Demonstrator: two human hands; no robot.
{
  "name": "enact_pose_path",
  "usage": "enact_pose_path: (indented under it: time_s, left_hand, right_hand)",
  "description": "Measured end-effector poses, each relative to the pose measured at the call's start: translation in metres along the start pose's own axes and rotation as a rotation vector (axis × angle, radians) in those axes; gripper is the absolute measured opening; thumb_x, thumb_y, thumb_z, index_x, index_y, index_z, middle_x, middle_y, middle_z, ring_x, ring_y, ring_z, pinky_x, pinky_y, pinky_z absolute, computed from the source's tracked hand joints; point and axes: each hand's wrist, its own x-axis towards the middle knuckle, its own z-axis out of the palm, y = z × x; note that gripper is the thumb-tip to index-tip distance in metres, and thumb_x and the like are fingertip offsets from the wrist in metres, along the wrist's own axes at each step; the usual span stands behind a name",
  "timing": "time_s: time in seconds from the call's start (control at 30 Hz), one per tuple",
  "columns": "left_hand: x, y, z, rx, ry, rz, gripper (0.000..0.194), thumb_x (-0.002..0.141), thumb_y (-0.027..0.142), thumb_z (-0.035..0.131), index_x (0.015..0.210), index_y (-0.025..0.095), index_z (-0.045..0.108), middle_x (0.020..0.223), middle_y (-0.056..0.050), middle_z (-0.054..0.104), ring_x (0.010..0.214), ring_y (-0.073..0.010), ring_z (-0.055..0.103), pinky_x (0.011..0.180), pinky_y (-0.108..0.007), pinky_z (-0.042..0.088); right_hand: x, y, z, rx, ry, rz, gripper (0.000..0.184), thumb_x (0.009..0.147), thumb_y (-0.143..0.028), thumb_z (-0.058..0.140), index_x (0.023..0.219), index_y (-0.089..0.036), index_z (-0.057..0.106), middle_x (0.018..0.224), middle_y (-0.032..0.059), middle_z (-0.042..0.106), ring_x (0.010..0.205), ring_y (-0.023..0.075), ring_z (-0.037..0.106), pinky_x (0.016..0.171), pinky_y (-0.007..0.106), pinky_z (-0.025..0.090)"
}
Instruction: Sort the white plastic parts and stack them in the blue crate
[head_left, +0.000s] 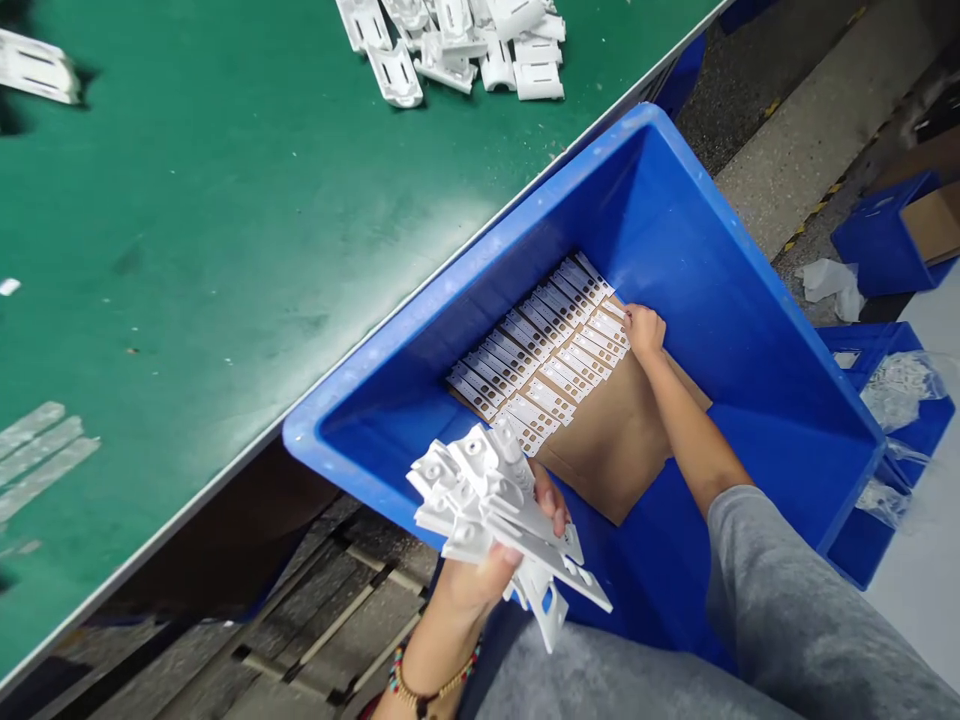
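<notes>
A bunch of white plastic parts (487, 490) is gripped in my left hand (480, 580), close to the camera above the near rim of the blue bin (720, 230). My left fingers wrap round the bunch, and flat plate-like ends with holes stick out below it. Deep inside the bin, my right hand (646, 330) is closed in a pinch on the end of one white plastic part (616, 308). Beside it, rows of similar white plastic parts (525, 330) lie side by side on a cardboard sheet (615, 450).
On the green table (225, 220) lies a pile of white curved parts (457, 45), with another white part (36, 68) at the far left. The table edge borders the bin. Further blue crates (885, 235) and bagged white pieces (904, 385) stand at right.
</notes>
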Motion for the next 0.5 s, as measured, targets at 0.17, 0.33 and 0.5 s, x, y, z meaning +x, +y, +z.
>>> enact_pose_path:
  time_s: [0.17, 0.33, 0.5]
  left_hand:
    - [0.000, 0.001, 0.003, 0.011, -0.083, -0.024, 0.057, 0.058, 0.060, 0.082, 0.090, 0.021, 0.057, 0.068, 0.002, 0.047, 0.056, -0.0139, 0.048, 0.054, -0.031, 0.044]
    - [0.000, -0.003, -0.001, 0.030, -0.104, 0.096, 0.058, 0.061, 0.061, 0.080, 0.099, 0.025, 0.054, 0.070, 0.004, 0.046, 0.052, -0.0115, 0.045, 0.052, -0.029, 0.041]
    - [0.006, -0.017, -0.011, 0.037, -0.245, 0.239, 0.051, 0.071, 0.058, 0.073, 0.106, 0.028, 0.051, 0.070, 0.005, 0.044, 0.048, -0.0103, 0.045, 0.050, -0.027, 0.043]
  right_hand:
    - [-0.003, -0.003, 0.002, -0.026, 0.041, -0.054, 0.029, 0.094, -0.012, 0.043, 0.111, -0.016, 0.067, 0.111, 0.0152, 0.069, 0.092, 0.0234, 0.063, 0.078, 0.032, 0.046]
    - [-0.018, 0.004, 0.007, 0.038, 0.083, -0.085, 0.031, 0.091, -0.010, 0.046, 0.115, -0.017, 0.064, 0.120, 0.0131, 0.066, 0.107, 0.0261, 0.057, 0.086, 0.035, 0.046]
    - [-0.020, 0.010, 0.007, 0.109, 0.148, -0.118, 0.021, 0.092, -0.015, 0.050, 0.104, -0.022, 0.066, 0.118, 0.0084, 0.066, 0.103, 0.0241, 0.058, 0.082, 0.034, 0.046]
